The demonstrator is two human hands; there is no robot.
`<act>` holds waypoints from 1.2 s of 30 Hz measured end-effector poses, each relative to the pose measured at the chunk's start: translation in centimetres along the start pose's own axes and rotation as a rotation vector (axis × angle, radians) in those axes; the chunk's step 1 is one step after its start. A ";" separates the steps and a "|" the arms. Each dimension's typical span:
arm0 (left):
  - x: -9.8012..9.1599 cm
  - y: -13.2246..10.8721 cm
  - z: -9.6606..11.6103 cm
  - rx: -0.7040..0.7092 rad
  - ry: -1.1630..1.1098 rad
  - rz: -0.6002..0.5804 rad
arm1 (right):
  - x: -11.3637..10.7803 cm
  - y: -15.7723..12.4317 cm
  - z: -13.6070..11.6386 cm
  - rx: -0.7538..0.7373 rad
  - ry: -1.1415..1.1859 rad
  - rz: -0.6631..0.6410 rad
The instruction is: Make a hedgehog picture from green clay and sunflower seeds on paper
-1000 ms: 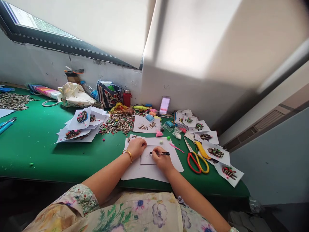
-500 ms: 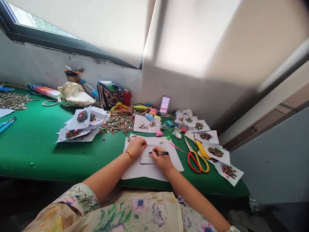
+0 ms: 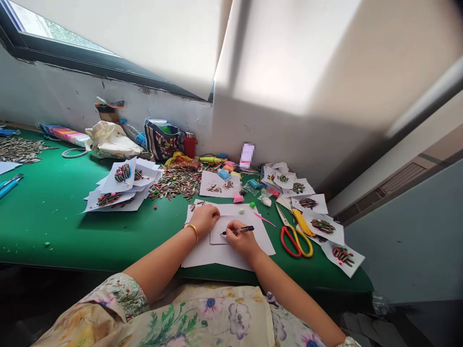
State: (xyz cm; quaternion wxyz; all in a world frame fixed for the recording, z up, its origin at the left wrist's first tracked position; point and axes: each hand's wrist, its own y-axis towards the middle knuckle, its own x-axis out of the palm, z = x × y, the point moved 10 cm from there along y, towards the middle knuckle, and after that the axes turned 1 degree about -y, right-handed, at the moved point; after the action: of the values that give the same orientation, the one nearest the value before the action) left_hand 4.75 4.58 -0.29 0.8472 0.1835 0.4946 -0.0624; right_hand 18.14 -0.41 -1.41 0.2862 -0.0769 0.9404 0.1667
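Observation:
My right hand (image 3: 239, 238) is closed around a black pen (image 3: 246, 229), its tip low over a small white paper (image 3: 217, 237). That small paper lies on larger white sheets (image 3: 202, 258). My left hand (image 3: 205, 219), with a gold bangle at the wrist, rests at the small paper's upper left; its fingers are curled together, and anything under them is hidden. A few seeds (image 3: 193, 207) lie on the sheet beyond my left hand. Right of the pen are a pink tool (image 3: 265, 220) and a green clay ball (image 3: 252, 205).
Scissors (image 3: 294, 241) with red and yellow handles and a yellow cutter (image 3: 303, 222) lie right. Seed-decorated cards (image 3: 327, 231) line the right edge; more cards (image 3: 122, 177) are stacked left. Behind are a seed pile (image 3: 181, 183), a red bottle (image 3: 190, 144) and bags (image 3: 112, 140).
The pen tip has shifted slightly left and down on the small paper, and the pen is tilted differently in my right hand. My left hand stays in place.

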 end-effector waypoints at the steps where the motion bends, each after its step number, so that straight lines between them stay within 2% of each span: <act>1: 0.0 0.0 0.0 -0.002 0.000 -0.001 | 0.0 0.0 -0.1 -0.001 -0.005 -0.003; 22: -0.1 0.1 0.2 -0.019 -0.009 -0.028 | -1.0 0.0 0.8 0.073 -0.072 0.091; 29: -0.1 0.1 0.1 -0.023 -0.006 -0.027 | -2.0 -0.1 0.7 0.084 -0.049 0.146; 36: 0.0 0.1 0.1 -0.028 -0.002 -0.026 | -1.5 0.0 0.3 0.073 -0.021 0.096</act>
State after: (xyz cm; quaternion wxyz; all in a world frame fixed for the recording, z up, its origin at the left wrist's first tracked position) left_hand 4.82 4.62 -0.24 0.8492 0.1653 0.4970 -0.0669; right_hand 19.58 -0.20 -0.81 0.2904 -0.0195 0.9454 0.1466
